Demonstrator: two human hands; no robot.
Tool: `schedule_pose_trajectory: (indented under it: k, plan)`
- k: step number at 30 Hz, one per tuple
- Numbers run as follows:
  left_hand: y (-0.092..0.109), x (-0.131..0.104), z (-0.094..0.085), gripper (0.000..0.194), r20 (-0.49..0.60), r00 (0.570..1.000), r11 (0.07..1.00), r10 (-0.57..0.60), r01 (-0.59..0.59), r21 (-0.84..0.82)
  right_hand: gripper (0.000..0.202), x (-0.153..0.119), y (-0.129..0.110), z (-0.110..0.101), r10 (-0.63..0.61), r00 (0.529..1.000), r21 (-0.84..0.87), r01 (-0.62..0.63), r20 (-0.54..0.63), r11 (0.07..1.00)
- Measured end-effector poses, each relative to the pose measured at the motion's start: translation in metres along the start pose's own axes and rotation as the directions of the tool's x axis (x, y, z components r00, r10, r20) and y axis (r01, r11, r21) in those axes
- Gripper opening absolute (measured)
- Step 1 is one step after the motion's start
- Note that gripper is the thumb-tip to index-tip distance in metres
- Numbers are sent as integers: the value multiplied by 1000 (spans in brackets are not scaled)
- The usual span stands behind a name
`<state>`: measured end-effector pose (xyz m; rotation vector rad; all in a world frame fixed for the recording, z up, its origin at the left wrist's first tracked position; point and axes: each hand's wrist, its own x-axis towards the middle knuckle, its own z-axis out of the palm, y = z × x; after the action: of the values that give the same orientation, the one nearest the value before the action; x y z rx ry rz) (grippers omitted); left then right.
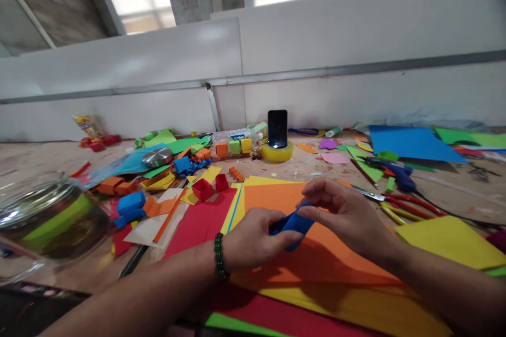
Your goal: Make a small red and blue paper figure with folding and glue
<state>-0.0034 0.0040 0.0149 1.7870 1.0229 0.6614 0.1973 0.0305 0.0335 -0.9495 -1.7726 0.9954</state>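
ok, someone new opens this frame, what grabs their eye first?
Likely the bright blue strip near the center, gripped by the left hand and touched by the right hand, against the orange sheet below. Next, the dark phone standing upright at the yellow ring toward the back, and the big glass pot at the left edge.

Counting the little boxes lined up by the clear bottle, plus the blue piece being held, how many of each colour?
Orange box: 1
Green box: 1
Yellow box: 1
Blue piece: 1
Total: 4
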Motion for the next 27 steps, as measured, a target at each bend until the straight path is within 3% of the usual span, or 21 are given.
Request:
schedule_pose_trajectory:
  k: [3,7,14,18,23,27]
  plan:
    - [-4,3,6,35,-18,998,989,-59,56,-140,23,-3,-1,0,-54,998,-47,52,-44,998]
    - [-8,6,9,34,-44,997,964,-55,42,-263,23,-7,-2,0,-111,989,-70,104,-96,992]
    - [-2,9,-3,22,-201,977,883,-77,-26,-469,20,-2,2,-7,-173,953,-31,171,-247,985]
    - [2,9,-7,22,-225,969,817,-103,-47,-574,23,1,9,-14,-161,939,-25,160,-305,987]
    - [3,8,-7,19,-262,962,825,-82,-82,-560,25,3,12,-14,-198,915,-71,185,-350,980]
    - [1,5,-6,15,-373,927,930,32,-164,-330,26,2,11,-13,-209,917,-85,191,-340,978]
